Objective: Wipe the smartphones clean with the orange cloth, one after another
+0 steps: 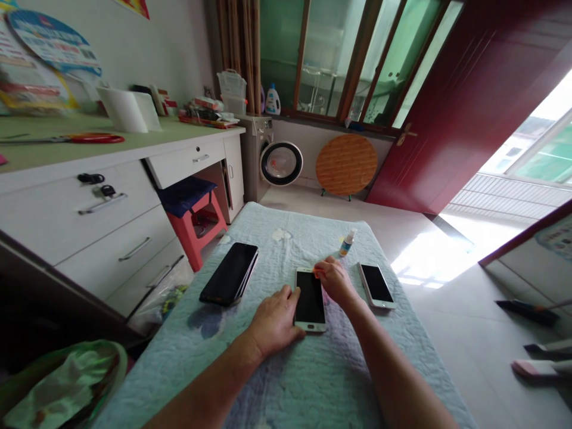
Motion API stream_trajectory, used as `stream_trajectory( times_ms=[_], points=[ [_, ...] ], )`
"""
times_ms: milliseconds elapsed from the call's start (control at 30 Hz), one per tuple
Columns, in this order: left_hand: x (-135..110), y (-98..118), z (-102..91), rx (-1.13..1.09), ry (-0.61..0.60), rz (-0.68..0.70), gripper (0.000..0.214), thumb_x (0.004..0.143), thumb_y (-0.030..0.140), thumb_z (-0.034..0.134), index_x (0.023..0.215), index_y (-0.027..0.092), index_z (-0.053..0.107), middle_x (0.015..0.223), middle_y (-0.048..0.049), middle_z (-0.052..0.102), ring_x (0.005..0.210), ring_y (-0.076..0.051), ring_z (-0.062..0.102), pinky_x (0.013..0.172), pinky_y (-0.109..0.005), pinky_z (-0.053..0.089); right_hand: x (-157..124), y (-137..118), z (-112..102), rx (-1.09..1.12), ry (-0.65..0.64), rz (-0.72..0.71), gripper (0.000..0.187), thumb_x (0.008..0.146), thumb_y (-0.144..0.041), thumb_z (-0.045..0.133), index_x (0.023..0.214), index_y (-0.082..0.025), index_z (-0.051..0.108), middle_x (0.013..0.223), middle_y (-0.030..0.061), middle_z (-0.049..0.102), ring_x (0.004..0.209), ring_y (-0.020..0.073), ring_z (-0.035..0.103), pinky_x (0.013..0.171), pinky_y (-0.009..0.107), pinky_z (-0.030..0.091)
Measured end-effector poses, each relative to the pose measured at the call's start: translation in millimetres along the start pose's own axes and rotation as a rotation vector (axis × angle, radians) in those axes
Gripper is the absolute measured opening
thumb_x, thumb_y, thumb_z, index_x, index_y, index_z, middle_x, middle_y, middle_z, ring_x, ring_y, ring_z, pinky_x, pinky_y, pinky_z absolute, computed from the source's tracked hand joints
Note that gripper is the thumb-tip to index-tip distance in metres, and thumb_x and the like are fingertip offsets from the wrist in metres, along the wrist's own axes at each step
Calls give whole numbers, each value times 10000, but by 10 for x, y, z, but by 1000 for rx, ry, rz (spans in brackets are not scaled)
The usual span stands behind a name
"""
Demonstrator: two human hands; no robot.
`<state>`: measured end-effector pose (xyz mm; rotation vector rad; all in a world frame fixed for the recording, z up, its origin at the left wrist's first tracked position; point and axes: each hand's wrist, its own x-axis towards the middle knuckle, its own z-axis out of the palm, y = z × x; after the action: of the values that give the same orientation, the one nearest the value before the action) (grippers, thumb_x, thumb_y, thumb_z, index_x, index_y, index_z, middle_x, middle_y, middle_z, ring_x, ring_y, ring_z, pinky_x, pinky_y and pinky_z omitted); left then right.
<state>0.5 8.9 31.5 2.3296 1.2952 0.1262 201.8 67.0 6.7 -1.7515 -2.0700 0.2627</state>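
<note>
A white smartphone (310, 298) with a dark screen lies face up on the pale blue quilted cloth (286, 381). My left hand (277, 316) grips its left edge, thumb and fingers against the side. At the phone's top right corner my right hand (334, 279) pinches a small orange cloth (318, 271), mostly hidden under the fingers, and presses it to the glass. To the right lies another white smartphone (378, 286), to the left a larger black one (231, 274) that seems to rest on something thin. Beyond my right hand stands a small spray bottle (347, 242) with yellowish liquid.
A white desk (102, 208) with drawers runs along the left, with a red stool (196, 223) tucked by it. A bin (118, 369) sits at lower left. Farther off are a washing machine (257, 152) with its door ajar, a round wooden tabletop (346, 164) and a red door (429, 107).
</note>
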Motion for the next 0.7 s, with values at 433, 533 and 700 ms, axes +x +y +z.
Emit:
stream_trajectory(
  times_ms=[433,533,700],
  points=[
    [24,-48,20,-23,-35,-26,790,737,504,622,1380,142,338,1361,-175,444,1241,-327,468,1025,-387,377,-682,-412,-219,194,-263,-256,189,814,-93,542,815,-202,696,869,15,536,778,113,511,715,219,400],
    [33,-50,28,-21,-17,-21,789,754,559,592,1375,133,359,1330,-181,468,1215,-324,494,1002,-377,397,-743,-417,-258,254,-338,-306,185,813,-89,553,818,-209,693,899,8,526,756,93,513,698,199,402],
    [26,-50,9,-22,-34,-25,769,733,474,628,1382,165,354,1326,-145,470,1205,-303,496,1008,-362,386,-570,-272,-218,255,-236,-223,194,821,-82,547,818,-205,697,879,8,536,743,92,528,720,209,409]
  ],
)
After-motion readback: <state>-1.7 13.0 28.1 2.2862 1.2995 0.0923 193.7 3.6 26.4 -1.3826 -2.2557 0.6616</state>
